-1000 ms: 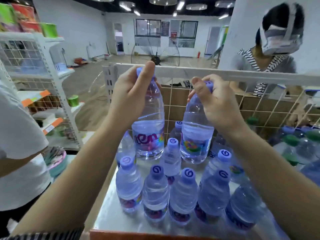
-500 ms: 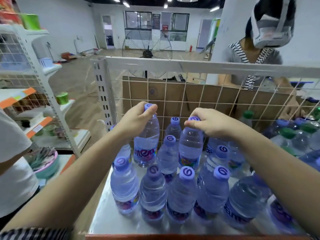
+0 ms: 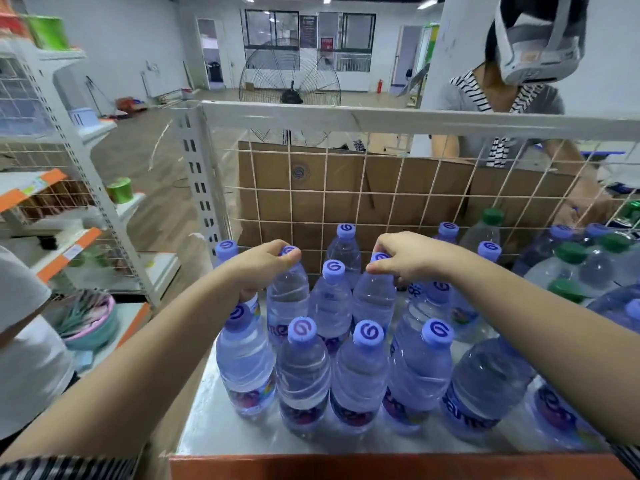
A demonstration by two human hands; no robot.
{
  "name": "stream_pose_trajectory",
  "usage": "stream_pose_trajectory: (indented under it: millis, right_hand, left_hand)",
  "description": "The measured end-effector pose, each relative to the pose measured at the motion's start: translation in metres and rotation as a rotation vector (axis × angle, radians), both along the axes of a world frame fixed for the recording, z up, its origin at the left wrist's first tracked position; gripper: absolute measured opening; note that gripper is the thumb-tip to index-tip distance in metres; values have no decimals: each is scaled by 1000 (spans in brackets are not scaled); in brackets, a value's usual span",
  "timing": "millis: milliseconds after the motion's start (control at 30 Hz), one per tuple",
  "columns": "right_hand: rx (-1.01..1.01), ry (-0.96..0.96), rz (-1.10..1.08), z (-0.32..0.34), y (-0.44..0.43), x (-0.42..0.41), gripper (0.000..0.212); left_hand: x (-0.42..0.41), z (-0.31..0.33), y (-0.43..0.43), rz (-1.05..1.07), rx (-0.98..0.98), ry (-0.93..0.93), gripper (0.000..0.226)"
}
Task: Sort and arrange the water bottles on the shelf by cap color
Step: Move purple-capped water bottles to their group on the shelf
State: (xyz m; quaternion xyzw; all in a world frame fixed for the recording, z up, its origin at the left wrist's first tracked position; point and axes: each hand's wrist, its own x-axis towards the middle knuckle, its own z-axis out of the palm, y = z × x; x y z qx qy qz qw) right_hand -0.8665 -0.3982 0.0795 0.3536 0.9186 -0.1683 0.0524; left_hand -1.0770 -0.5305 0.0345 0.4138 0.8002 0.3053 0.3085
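Observation:
Several clear water bottles with purple caps stand on the metal shelf (image 3: 221, 427) in front of me. My left hand (image 3: 263, 261) grips the cap of one purple-capped bottle (image 3: 287, 299) standing in the second row. My right hand (image 3: 408, 254) pinches the cap of another purple-capped bottle (image 3: 374, 299) beside it, also resting on the shelf. Between them stands a free bottle (image 3: 330, 303). Green-capped bottles (image 3: 571, 254) are grouped at the right end of the shelf, with one green cap (image 3: 491, 216) near the back grid.
A white wire grid (image 3: 325, 202) and rail back the shelf, with a cardboard box (image 3: 398, 188) behind it. Another person in a striped top (image 3: 498, 98) stands beyond. A person in white (image 3: 24, 341) is at my left, next to white shelving (image 3: 69, 202).
Both hands have lowered their bottles from rail height down onto the shelf, into the second row. The view has tilted downward.

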Motion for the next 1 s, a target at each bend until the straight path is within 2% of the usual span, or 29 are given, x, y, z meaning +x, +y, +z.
stream_pose_trajectory:
  millis: [100, 233, 333, 400, 567, 800, 1000]
  right_hand:
    - [-5, 27, -11, -1, 0, -1, 38]
    - [64, 98, 12, 1, -2, 4, 32]
    - [59, 229, -8, 10, -2, 17, 27]
    - [82, 318, -34, 18, 0, 29, 23]
    - [98, 481, -118, 45, 13, 75, 16]
    - [166, 538, -204, 53, 59, 162, 16]
    - [160, 510, -86, 41, 107, 225, 16]
  left_hand:
    - [0, 1, 1, -30, -13, 15, 37]
    - [-3, 8, -4, -75, -18, 51, 27]
    - [1, 17, -6, -108, -9, 217, 17]
    - [14, 27, -4, -137, 44, 348, 22]
    - [61, 52, 10, -174, 242, 449, 31]
    - [155, 73, 63, -313, 385, 378, 31]
    - [240, 65, 102, -263, 475, 252, 28]
